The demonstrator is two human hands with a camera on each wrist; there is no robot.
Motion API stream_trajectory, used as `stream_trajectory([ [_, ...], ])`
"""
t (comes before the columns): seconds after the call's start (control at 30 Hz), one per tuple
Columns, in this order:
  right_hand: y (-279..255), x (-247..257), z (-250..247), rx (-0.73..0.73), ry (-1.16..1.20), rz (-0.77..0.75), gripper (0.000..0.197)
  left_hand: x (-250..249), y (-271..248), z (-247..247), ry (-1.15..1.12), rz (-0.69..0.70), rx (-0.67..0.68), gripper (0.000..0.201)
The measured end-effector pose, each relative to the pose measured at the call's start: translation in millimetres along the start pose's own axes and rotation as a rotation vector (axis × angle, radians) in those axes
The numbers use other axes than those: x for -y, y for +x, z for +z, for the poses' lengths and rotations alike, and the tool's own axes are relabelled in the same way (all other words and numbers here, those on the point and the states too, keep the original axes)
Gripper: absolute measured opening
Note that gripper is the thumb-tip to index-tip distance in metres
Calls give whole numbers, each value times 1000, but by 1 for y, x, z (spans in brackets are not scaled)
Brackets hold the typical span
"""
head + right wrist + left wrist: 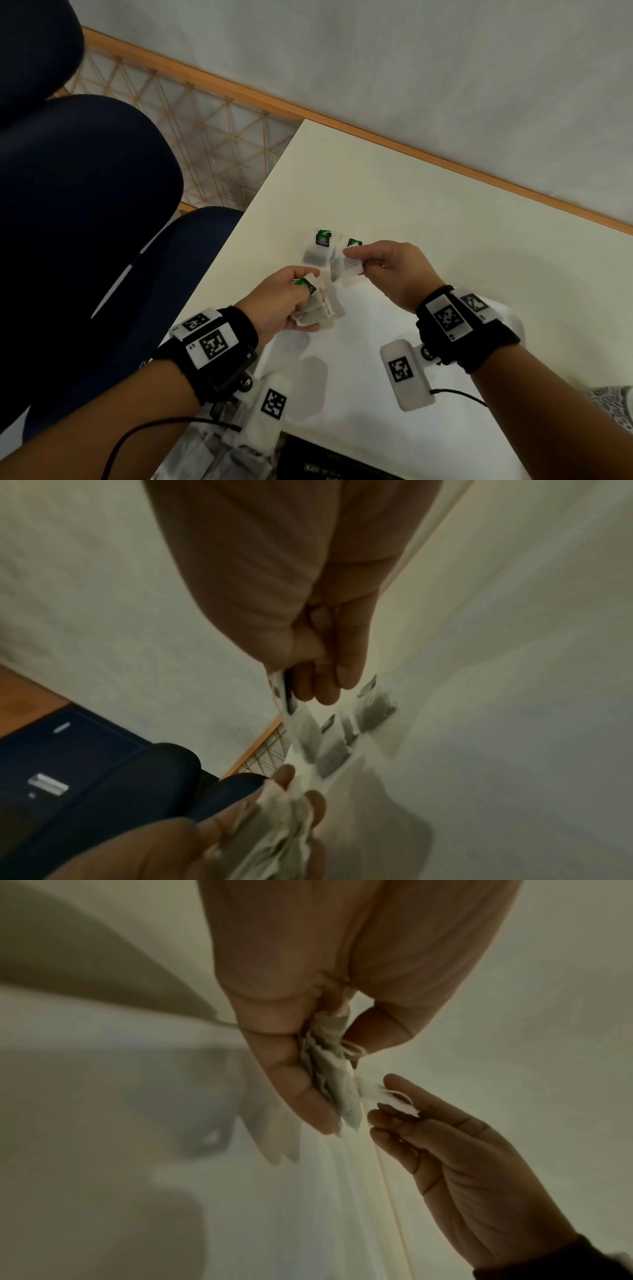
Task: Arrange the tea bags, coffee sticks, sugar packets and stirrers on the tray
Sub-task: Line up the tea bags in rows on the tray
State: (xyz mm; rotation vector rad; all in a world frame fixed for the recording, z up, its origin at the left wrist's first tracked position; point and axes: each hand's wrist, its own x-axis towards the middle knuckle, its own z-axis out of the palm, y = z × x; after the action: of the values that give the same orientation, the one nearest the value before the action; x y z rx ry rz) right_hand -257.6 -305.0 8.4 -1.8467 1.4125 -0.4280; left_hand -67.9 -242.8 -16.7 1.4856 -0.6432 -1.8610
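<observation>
My right hand [387, 270] pinches one tea bag [347, 270] between thumb and fingertips, just above the table [428, 212] near its left edge; its long axis runs toward the far edge, like the laid bag [317, 248] just left of it; my left hand [284, 305] clamps the bundle [317, 308], nearer me; I see no tray.
</observation>
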Motion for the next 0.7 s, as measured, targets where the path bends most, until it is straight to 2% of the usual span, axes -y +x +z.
stream_trajectory([
  [0.17, 9, -4, -9, -12, -258, -92, 22, 2, 2, -2, 27, 21, 10, 47],
  [0.27, 15, -5, -9, -18, -308, -172, 15, 2, 2, -3, 36, 25, 7, 44],
  [0.47, 31, 0, -5, 125, -360, -39, 23, 0, -2, -4, 52, 29, 0, 36],
  [0.7, 54, -6, -2, 121, -350, 50, 25, -2, 1, -2, 68, 34, 11, 27],
])
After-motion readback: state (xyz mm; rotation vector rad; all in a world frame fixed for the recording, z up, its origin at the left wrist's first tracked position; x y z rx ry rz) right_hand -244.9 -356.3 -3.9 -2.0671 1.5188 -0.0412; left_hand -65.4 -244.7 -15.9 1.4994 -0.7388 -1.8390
